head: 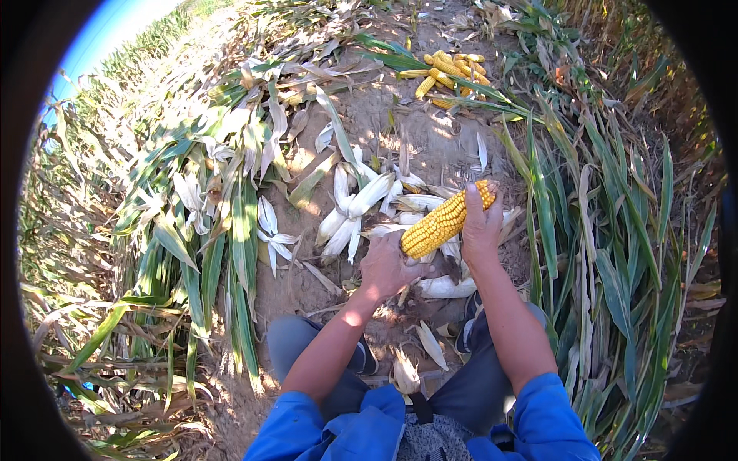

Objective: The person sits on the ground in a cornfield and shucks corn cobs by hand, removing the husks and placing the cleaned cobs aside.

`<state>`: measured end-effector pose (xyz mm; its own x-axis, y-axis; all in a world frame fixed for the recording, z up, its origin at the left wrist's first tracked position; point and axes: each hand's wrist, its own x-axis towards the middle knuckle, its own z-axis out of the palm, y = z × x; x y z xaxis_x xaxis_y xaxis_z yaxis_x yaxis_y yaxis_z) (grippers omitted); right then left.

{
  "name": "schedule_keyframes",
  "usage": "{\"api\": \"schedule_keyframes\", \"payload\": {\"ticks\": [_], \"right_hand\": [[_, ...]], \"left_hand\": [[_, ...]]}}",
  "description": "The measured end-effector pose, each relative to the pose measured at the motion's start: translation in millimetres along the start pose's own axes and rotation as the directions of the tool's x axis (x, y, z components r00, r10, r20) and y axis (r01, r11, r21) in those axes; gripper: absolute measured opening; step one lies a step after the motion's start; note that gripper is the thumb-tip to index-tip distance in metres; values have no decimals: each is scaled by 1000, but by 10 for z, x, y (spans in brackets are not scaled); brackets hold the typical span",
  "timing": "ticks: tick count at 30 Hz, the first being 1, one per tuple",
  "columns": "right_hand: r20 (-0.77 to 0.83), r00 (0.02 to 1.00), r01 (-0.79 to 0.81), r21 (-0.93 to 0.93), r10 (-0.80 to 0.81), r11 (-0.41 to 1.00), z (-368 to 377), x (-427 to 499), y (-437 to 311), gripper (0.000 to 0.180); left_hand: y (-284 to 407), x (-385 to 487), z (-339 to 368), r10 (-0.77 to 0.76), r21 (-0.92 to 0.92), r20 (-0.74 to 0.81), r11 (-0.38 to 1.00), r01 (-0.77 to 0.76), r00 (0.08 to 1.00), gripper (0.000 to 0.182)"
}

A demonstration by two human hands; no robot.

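Note:
A bare yellow ear of corn [443, 222] is held slantwise before me, its husk off. My right hand [483, 227] grips the upper right end, with the thumb lying across the kernels. At the lower left end, my left hand [387, 266] is closed around the base of the ear; part of its grip is hidden. Beneath the ear lie several pale corn husks and unhusked ears, among them a husked-looking white bundle [369, 196] to the left and a pale ear in its husk [445, 287] just below my hands.
Farther ahead, a pile of bare yellow ears [447, 72] rests on the soil [369, 118]. Cut corn stalks with long leaves lie in heaps on the left [196, 230] and right [605, 271]. Loose husk pieces [430, 346] are scattered between my shoes.

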<state>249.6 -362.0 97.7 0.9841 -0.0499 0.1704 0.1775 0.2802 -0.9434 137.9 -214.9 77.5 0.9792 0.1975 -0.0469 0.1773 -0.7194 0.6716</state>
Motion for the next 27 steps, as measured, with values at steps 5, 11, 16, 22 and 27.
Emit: {"api": "schedule_keyframes", "payload": {"ticks": [5, 11, 16, 22, 27], "right_hand": [[54, 998, 43, -53, -41, 998, 103, -194, -136, 43], [-9, 1000, 11, -35, -12, 999, 81, -194, -198, 42], [-11, 1000, 27, -94, -28, 995, 67, -249, -26, 52], [104, 992, 101, -383, -66, 918, 182, -500, 101, 83], [297, 946, 0, -408, 133, 913, 164, -467, 64, 79]], "left_hand": [[-257, 126, 315, 84, 56, -160, 996, -75, 984, 71], [-246, 178, 442, 19, -813, 164, 569, 124, 986, 47], [-7, 10, 518, -33, -852, 315, 429, 298, 949, 51], [92, -275, 476, -61, -828, 357, 442, 345, 932, 50], [-223, -396, 684, 53, -629, 346, 754, 190, 937, 37]]}}
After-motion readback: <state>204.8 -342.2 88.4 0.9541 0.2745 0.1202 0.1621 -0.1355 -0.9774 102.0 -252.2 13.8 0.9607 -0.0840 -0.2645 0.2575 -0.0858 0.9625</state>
